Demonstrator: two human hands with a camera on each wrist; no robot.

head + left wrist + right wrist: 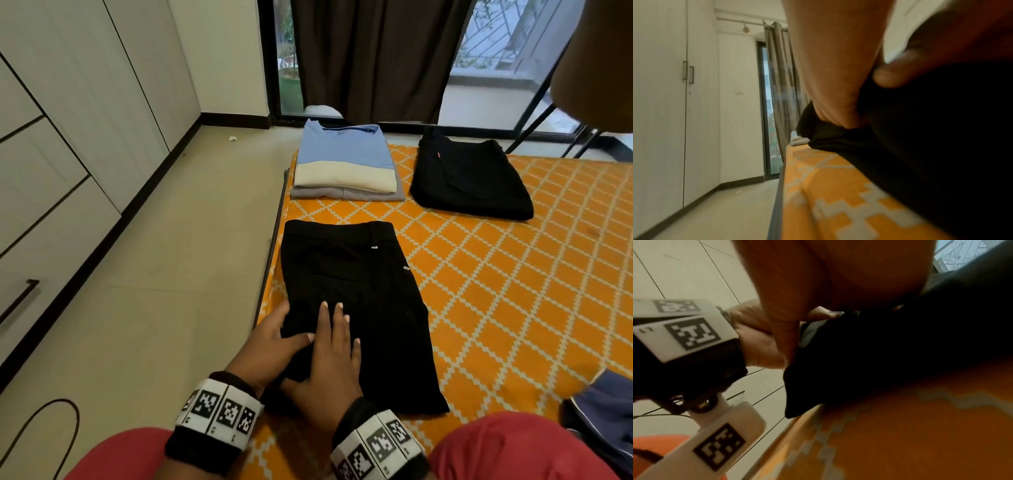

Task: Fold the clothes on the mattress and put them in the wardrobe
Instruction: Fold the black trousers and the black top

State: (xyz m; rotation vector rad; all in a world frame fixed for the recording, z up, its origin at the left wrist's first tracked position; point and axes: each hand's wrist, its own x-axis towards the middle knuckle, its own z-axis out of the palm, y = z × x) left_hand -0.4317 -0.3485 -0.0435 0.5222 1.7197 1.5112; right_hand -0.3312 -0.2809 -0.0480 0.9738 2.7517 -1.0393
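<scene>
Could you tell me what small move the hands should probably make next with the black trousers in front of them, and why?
Probably fold the near end up toward the waistband: the black trousers lie long on the mattress, the left hand grips their near edge, and the right hand lies flat on top.

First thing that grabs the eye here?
The orange lattice-patterned mattress, then the black trousers at its near left edge, with the right hand flat on them and the left hand gripping their edge. Behind lie a folded stack topped in blue and a black garment.
</scene>
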